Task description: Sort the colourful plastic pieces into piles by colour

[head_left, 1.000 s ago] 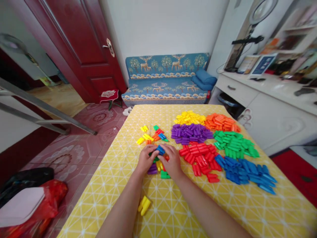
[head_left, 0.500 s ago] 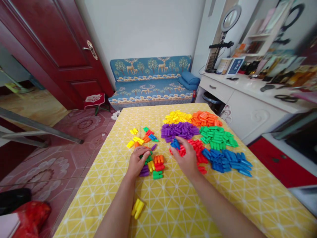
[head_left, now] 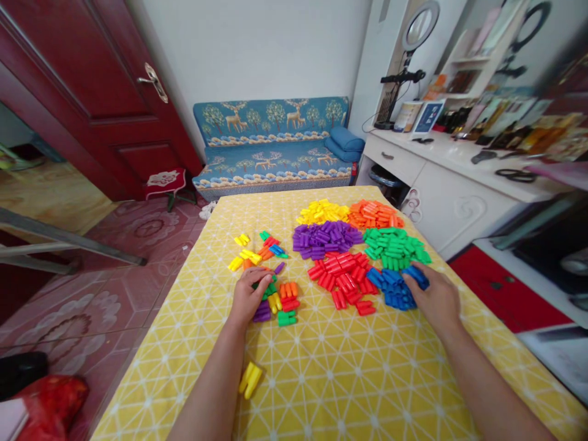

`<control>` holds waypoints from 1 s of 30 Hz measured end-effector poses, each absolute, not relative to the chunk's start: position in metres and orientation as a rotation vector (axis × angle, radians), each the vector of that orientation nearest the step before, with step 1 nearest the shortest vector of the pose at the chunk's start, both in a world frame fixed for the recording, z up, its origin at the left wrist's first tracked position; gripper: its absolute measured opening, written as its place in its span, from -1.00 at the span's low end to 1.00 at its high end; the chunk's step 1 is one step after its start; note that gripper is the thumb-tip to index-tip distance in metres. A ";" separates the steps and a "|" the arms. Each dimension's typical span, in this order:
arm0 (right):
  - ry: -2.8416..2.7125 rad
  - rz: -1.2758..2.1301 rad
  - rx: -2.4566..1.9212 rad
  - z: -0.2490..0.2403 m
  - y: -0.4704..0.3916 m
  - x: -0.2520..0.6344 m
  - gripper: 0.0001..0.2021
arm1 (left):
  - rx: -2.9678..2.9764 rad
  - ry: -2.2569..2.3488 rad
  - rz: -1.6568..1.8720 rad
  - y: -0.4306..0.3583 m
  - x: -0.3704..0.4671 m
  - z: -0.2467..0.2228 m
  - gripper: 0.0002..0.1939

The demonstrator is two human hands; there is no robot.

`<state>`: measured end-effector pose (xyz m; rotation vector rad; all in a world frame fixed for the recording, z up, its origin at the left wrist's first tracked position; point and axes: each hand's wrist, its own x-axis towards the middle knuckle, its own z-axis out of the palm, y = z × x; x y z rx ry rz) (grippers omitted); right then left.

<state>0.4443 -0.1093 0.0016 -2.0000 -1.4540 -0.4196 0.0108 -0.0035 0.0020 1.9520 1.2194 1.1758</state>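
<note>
My left hand (head_left: 248,295) rests on the left of the table, fingers curled over a green plastic block (head_left: 272,286) and partly hiding it. Close beside it lie purple blocks (head_left: 261,311), a yellow block (head_left: 274,302), orange blocks (head_left: 288,289), a red block (head_left: 290,304) and another green block (head_left: 287,318). On the right, my right hand (head_left: 436,300) pinches a blue block (head_left: 417,277) between thumb and fingers, at the edge of the blue pile (head_left: 394,289). The red pile (head_left: 342,275) lies left of it, with the green pile (head_left: 395,246) behind.
Purple (head_left: 326,239), yellow (head_left: 323,212) and orange piles (head_left: 374,214) stand farther back. Small loose groups, including yellow blocks (head_left: 242,239), lie at the left. One yellow block (head_left: 250,380) is near my left forearm. A sofa (head_left: 275,162) and white dresser (head_left: 459,177) border the table.
My right hand has moved right with a blue block, from over the red pile to the blue pile. My left hand stays over the green block. The view has shifted slightly.
</note>
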 end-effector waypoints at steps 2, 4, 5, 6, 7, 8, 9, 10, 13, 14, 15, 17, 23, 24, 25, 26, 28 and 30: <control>-1.486 -0.431 -1.941 0.000 -0.109 0.444 -0.51 | 1.951 1.232 1.180 -0.004 0.011 0.003 -0.75; -1.488 -0.457 -1.872 0.004 -0.108 0.438 -0.54 | 1.948 1.236 1.187 -0.005 0.011 0.004 -0.75; -1.480 -0.465 -1.834 0.008 -0.108 0.431 -0.56 | 1.948 1.234 1.188 -0.006 0.011 0.004 -0.75; -1.477 -0.456 -1.794 0.012 -0.107 0.422 -0.60 | 1.948 1.231 1.194 -0.006 0.011 0.005 -0.75; -1.483 -0.426 -1.745 0.017 -0.107 0.410 -0.64 | 1.947 1.227 1.194 -0.007 0.011 0.005 -0.75; -1.504 -0.372 -1.689 0.021 -0.107 0.395 -0.68 | 1.945 1.223 1.191 -0.007 0.011 0.006 -0.74; -1.543 -0.294 -1.626 0.025 -0.107 0.377 -0.72 | 1.940 1.225 1.192 -0.007 0.011 0.007 -0.74; -1.593 -0.199 -1.558 0.027 -0.107 0.357 -0.76 | 1.934 1.227 1.192 -0.008 0.012 0.007 -0.73; -1.790 0.131 -1.361 0.026 -0.107 0.292 -0.77 | 1.898 1.230 1.214 -0.009 0.012 0.009 -0.70; -1.861 0.231 -1.306 0.023 -0.106 0.273 -0.72 | 1.879 1.229 1.226 -0.010 0.012 0.010 -0.68; -1.927 0.310 -1.267 0.019 -0.103 0.255 -0.65 | 1.858 1.228 1.240 -0.010 0.011 0.010 -0.66; -2.018 0.403 -1.235 0.011 -0.095 0.227 -0.47 | 1.818 1.229 1.266 -0.011 0.011 0.010 -0.65; -2.077 0.460 -1.258 -0.005 -0.068 0.198 -0.28 | 1.759 1.238 1.282 -0.011 0.010 0.010 -0.66; -2.083 0.469 -1.254 -0.005 -0.067 0.198 -0.31 | 1.759 1.239 1.285 -0.011 0.010 0.010 -0.66; -2.081 0.476 -1.247 -0.006 -0.067 0.198 -0.34 | 1.761 1.240 1.288 -0.011 0.010 0.010 -0.66; -2.064 0.480 -1.242 -0.006 -0.068 0.198 -0.38 | 1.764 1.240 1.290 -0.011 0.010 0.010 -0.66; -1.984 0.478 -1.265 -0.007 -0.071 0.200 -0.48 | 1.763 1.238 1.293 -0.011 0.010 0.010 -0.66; -1.868 0.471 -1.343 -0.009 -0.074 0.201 -0.59 | 1.756 1.234 1.294 -0.011 0.010 0.010 -0.66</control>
